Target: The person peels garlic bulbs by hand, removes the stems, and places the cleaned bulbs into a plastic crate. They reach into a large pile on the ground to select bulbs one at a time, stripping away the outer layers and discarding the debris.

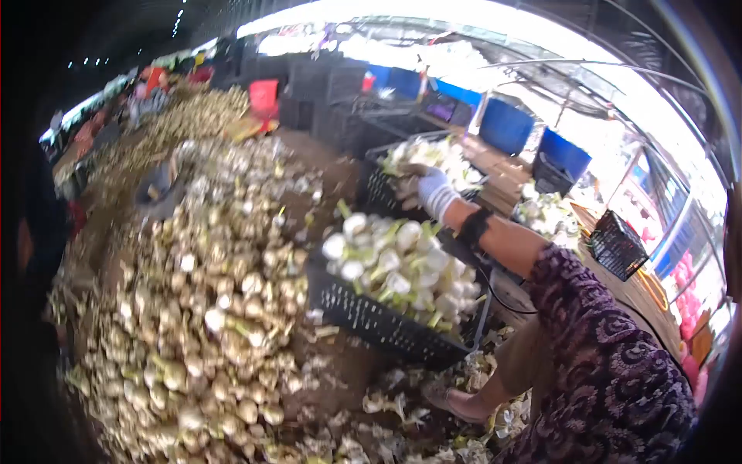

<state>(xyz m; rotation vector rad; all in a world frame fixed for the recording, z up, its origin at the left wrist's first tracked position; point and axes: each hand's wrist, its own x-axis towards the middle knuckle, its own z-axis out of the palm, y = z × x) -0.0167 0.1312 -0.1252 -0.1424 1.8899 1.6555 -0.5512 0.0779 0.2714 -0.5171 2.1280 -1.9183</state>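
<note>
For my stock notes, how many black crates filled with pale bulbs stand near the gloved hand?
2: the nearer crate, in the middle of the view, and the farther crate, just behind it, by the right hand. Others may be hidden.

We see a dark purple sleeve patterned with pale lilac swirls, a black wristband and a white glove. Our near crate is black, its garlic bulbs white with green stems; the garlic heap shows tan and cream.
</note>
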